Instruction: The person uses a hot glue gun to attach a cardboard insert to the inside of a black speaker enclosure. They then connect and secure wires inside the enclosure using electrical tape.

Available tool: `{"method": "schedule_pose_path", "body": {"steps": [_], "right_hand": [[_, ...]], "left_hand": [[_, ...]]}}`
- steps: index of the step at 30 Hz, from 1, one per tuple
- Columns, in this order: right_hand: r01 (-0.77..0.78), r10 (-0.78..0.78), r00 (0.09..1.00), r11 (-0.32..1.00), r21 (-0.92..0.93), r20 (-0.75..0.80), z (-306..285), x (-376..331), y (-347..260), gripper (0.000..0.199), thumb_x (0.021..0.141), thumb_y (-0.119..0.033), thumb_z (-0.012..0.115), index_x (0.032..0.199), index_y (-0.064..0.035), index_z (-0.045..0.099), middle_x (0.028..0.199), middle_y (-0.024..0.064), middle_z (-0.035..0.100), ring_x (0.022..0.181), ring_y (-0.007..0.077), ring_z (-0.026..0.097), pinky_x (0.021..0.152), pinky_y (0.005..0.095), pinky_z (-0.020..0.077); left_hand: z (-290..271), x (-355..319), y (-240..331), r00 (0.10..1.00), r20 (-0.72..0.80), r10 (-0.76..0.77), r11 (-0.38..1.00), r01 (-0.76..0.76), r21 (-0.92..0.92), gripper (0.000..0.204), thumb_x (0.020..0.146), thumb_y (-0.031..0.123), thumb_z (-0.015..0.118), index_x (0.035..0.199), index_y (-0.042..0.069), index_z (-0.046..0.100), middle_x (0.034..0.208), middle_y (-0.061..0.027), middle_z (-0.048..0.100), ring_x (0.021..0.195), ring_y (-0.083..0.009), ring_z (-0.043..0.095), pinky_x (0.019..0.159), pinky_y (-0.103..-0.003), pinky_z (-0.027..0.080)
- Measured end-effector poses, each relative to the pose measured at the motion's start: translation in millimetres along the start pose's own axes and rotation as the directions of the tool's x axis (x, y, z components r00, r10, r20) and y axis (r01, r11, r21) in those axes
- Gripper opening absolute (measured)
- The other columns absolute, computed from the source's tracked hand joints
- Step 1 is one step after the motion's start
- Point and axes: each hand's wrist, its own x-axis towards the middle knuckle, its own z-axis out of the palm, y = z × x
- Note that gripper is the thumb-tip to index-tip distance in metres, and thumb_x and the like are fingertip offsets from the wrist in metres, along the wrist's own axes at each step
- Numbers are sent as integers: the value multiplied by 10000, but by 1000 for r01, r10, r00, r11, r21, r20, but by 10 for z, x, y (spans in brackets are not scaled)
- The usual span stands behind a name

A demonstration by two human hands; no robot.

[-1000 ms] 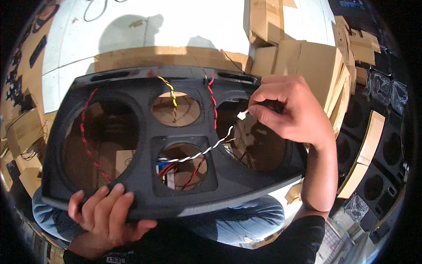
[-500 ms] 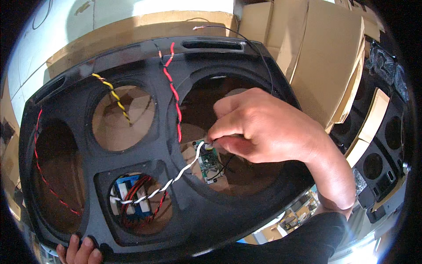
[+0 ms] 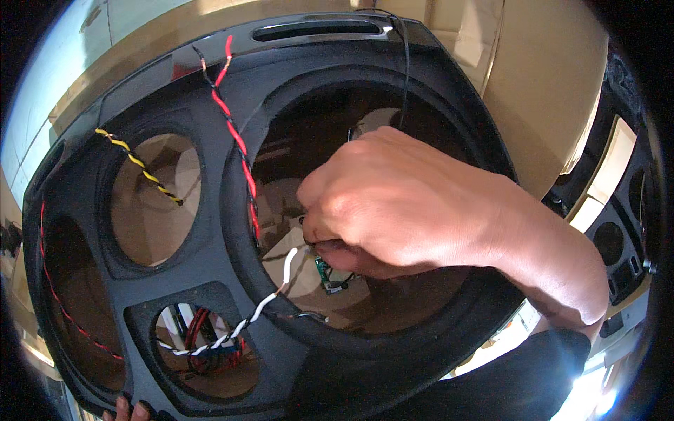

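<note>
A black speaker cabinet (image 3: pixel 210 245) with several cut-out openings fills the middle of the view. Over its large round opening, my right hand (image 3: pixel 407 203) is closed in a pinch; what its fingers hold is hidden. Just below them, a green circuit board (image 3: pixel 335 278) shows in part inside the cabinet. A white-and-black twisted wire (image 3: pixel 242 326) comes out of the lower opening, its bare-ended strands apart near my fingertips. My left hand (image 3: pixel 128 410), mostly cut off, hooks its fingertips over the cabinet's near left edge.
Red-and-black wire (image 3: pixel 235 133) and yellow-and-black wire (image 3: pixel 144 167) hang from the cabinet's front. A thin black cable (image 3: pixel 406 63) drops into the large opening. Cardboard (image 3: pixel 540 84) stands at the far right, with another black cabinet (image 3: pixel 607 242) beyond it.
The white-and-black wire has come away from my right fingers and its ends have parted. The cabinet appears larger and shifted left. My right hand covers more of the circuit board.
</note>
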Motion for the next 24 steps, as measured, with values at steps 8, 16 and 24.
{"method": "schedule_pose_path", "body": {"steps": [8, 16, 24], "right_hand": [[2, 3, 998, 996, -93, 57, -21, 25, -54, 147, 816, -107, 645, 798, -3, 747, 869, 204, 733, 870, 383, 736, 733, 473, 603], [26, -24, 1000, 991, -129, 14, 106, 4, -22, 155, 775, -156, 667, 706, -32, 728, 812, 154, 719, 786, 347, 728, 691, 464, 586], [75, -78, 997, 989, -125, -20, 109, 6, -29, 150, 772, -147, 663, 727, -24, 737, 812, 161, 722, 795, 355, 731, 687, 451, 588]], "left_hand": [[120, -206, -258, 966, -174, 189, 979, -199, -40, 193, 1117, 208, 434, 1052, 65, 546, 841, -95, 774, 767, -257, 765, 1004, -421, 453], [154, -34, -42, 987, -155, 34, 998, -25, 60, 120, 1095, 188, 510, 1042, 84, 538, 842, -40, 740, 792, -195, 741, 963, -389, 463], [269, -21, -188, 952, -267, 151, 988, -140, 57, 134, 1095, 217, 510, 1035, 101, 539, 829, -21, 709, 750, -165, 711, 943, -384, 470]]}}
